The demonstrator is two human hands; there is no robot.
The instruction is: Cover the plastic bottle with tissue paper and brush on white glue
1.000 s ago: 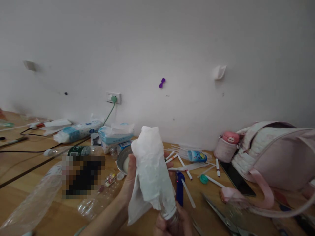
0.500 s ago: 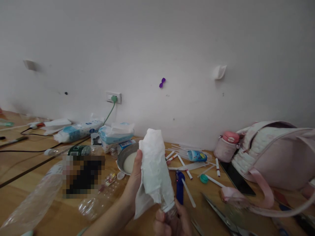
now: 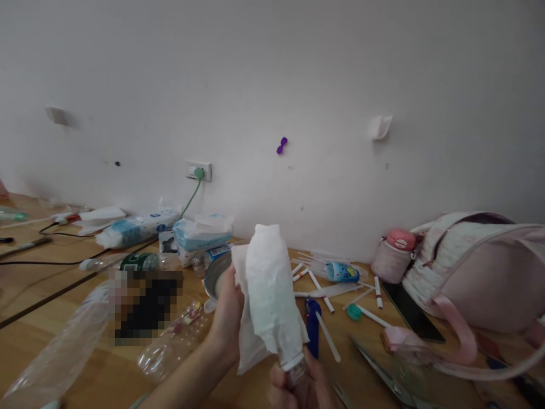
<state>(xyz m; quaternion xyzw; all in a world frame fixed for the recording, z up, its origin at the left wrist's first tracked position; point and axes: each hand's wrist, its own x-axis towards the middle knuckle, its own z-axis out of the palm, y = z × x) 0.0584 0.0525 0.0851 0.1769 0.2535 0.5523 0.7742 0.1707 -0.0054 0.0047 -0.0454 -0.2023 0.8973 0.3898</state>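
A clear plastic bottle wrapped in white tissue paper is held up in front of me, its base pointing away and its neck toward me. My right hand is closed around the bare neck end. My left hand is closed on a loose flap of tissue at the bottle's left side; its fingertips are hidden behind the paper. Most of the tissue clings to the bottle, while the flap hangs off to the left. Just behind my left hand stands a metal bowl with whitish contents, partly covered by the hand.
Empty bottles and tissue packs lie left. To the right are a blue glue gun, markers, open scissors, a black phone, a pink flask and a pale pink bag. A wall stands behind.
The loose tissue has been drawn out to the left and now spreads wider beside the bottle. My left hand has shifted slightly left, covering more of the bowl. My right hand keeps hold of the neck.
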